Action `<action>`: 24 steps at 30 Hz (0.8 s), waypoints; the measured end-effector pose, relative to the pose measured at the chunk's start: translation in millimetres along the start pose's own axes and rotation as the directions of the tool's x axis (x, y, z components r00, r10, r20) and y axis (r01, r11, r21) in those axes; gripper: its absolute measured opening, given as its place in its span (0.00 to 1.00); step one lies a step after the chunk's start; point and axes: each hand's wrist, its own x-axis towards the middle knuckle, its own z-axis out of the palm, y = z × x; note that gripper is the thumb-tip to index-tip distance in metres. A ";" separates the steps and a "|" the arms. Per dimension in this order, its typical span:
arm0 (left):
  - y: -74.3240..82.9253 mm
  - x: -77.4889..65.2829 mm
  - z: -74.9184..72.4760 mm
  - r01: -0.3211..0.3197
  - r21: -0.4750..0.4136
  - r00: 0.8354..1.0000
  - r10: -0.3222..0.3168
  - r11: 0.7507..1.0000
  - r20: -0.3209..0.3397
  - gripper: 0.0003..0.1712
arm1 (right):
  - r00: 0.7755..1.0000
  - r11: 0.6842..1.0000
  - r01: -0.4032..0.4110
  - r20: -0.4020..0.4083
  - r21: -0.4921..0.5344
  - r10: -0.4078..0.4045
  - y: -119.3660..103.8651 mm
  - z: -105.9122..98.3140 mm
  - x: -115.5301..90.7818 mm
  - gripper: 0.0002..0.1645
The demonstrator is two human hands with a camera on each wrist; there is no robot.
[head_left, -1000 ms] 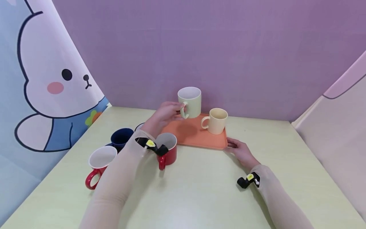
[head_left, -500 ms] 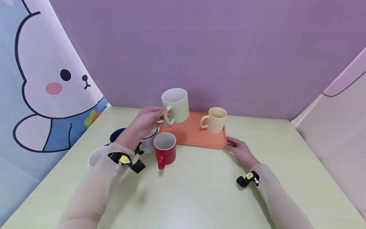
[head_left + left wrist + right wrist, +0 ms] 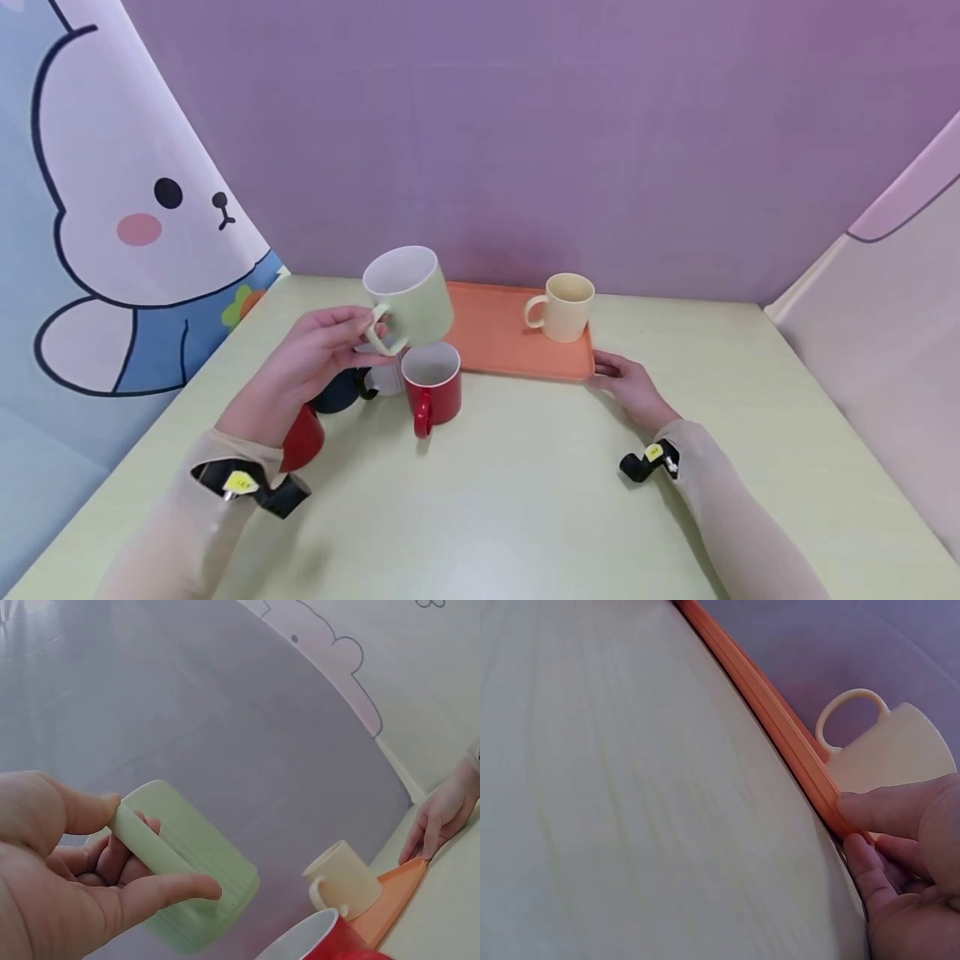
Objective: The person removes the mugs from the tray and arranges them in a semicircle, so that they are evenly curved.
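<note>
My left hand [image 3: 307,354] holds a pale green mug [image 3: 420,310] by its handle, raised and tilted above the table. In the left wrist view, the thumb and fingers close round the green mug's handle [image 3: 154,844]. At the far side of the table lies an orange tray [image 3: 495,337], with a cream mug [image 3: 568,310] upright on its right part. My right hand [image 3: 633,393] pinches the tray's near right corner. The right wrist view has the thumb [image 3: 889,810] against the tray's side wall and other fingers low at the corner.
A red mug [image 3: 438,396] stands left of the tray. Beside it are a white mug [image 3: 386,381] and a dark blue mug [image 3: 337,393], partly covered by the left hand. Another red mug [image 3: 303,437] is mostly hidden behind the left wrist. A purple backdrop [image 3: 480,150] rises behind.
My left hand has carried the green mug leftward and nearer, from above the tray to above the white and red mugs. My right hand stays at the tray's corner.
</note>
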 end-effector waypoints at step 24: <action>-25.1 -77.4 -91.7 -0.086 -0.255 0.868 0.198 0.963 0.456 0.31 | 1.000 1.000 -0.017 0.000 -0.015 0.017 -0.7 0.4 -0.2 0.34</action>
